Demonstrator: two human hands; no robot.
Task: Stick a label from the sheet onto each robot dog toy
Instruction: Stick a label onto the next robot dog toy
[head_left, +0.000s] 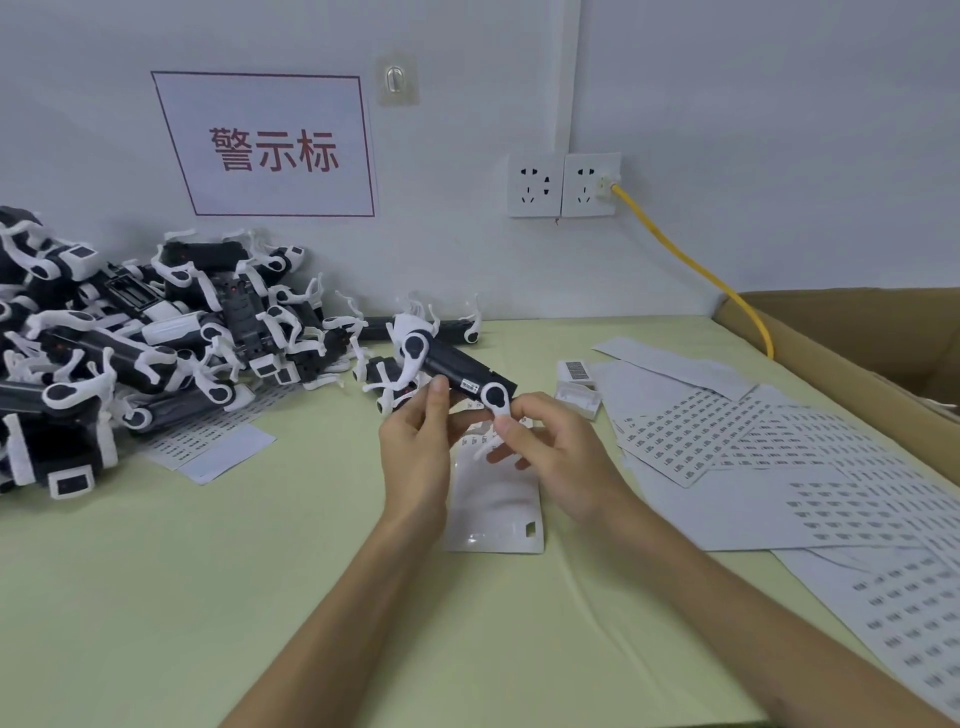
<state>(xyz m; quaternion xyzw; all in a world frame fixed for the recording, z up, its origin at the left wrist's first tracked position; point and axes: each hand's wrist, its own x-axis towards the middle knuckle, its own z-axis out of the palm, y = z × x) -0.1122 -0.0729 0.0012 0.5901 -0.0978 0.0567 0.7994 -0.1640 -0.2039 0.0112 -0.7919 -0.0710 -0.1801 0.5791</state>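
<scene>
Head view. Both hands hold one toy (457, 371) above the middle of the desk (156, 597). Left hand (415, 457): fingers curled, thumb tip pressed against the underside of the dark body. Right hand (550, 457): thumb and forefinger pinch the white leg at the near end of the toy; the other fingers are loosely curled. The toy is tilted, its far end higher and to the left. A small label (469, 385) sits on the dark body beside the near leg joint.

Below the hands, a white pouch (493, 514) lies flat on the desk. A pile (130, 332) of black-and-white toys covers the left rear of the desk, against the wall; its front edge rests on a label sheet (208, 447). More sheets (753, 457) overlap along the right side of the desk, most printed with rows of small labels. Two small white boxes (576, 387) stand just left of these sheets.

A cardboard box (857, 343) sits at the right edge. On the wall: a sign (270, 145) with red characters, a hook (397, 79), two sockets (563, 184), and a yellow cable (691, 265) running from the right socket down behind the box.
</scene>
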